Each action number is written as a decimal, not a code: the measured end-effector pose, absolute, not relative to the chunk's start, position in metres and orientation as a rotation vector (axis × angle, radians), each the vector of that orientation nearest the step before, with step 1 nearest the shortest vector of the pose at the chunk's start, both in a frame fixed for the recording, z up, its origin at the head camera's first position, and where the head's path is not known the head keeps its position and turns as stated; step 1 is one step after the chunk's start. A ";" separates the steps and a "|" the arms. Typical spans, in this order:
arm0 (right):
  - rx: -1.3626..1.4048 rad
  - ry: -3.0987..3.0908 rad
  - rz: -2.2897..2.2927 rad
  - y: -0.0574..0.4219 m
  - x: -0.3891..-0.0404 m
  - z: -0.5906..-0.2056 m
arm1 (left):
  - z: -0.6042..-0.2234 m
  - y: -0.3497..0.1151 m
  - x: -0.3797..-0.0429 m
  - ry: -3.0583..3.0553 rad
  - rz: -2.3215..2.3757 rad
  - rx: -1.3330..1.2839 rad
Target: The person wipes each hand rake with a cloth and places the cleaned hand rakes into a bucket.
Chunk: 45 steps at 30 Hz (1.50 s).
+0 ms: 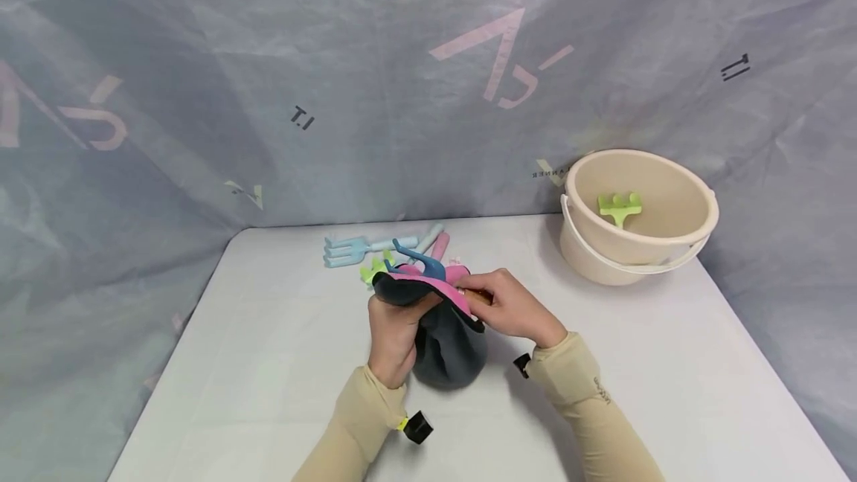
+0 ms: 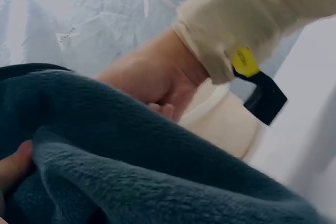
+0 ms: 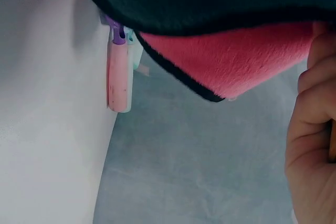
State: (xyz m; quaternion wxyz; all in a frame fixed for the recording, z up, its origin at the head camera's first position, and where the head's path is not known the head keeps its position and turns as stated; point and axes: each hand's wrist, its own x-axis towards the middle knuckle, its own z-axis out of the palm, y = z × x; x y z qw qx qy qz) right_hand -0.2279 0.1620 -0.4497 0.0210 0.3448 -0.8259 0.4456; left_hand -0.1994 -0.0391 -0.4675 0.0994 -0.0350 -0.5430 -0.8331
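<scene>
A cloth (image 1: 450,348), dark grey on one face and pink on the other with black edging, hangs over the middle of the table. My left hand (image 1: 391,337) grips it from the left, thumb over its upper part; in the left wrist view the dark face (image 2: 121,129) covers most of the hand. My right hand (image 1: 505,303) curls round the brown handle (image 1: 477,296) of a tool whose blue pronged head (image 1: 425,260) lies against the pink side. In the right wrist view the pink face (image 3: 226,61) reaches up to the right fingers.
Behind the cloth lie a light blue toy fork (image 1: 351,250), a green rake head (image 1: 376,268) and a pink handle (image 1: 440,245). At the back right stands a cream bucket (image 1: 596,262) with a green rake (image 1: 619,207) inside. A grey sheet (image 1: 375,95) hangs behind the table.
</scene>
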 end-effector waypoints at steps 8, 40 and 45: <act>1.042 -2.558 1.395 0.164 -0.226 -0.441 | -0.467 -0.048 -0.204 -1.517 -2.513 -0.313; 0.997 -2.508 1.825 0.177 -0.226 -0.438 | -0.459 -0.060 -0.208 -1.496 -2.901 -0.627; 0.784 -2.607 1.513 0.160 -0.227 -0.444 | -0.461 -0.054 -0.206 -1.460 -2.947 -0.647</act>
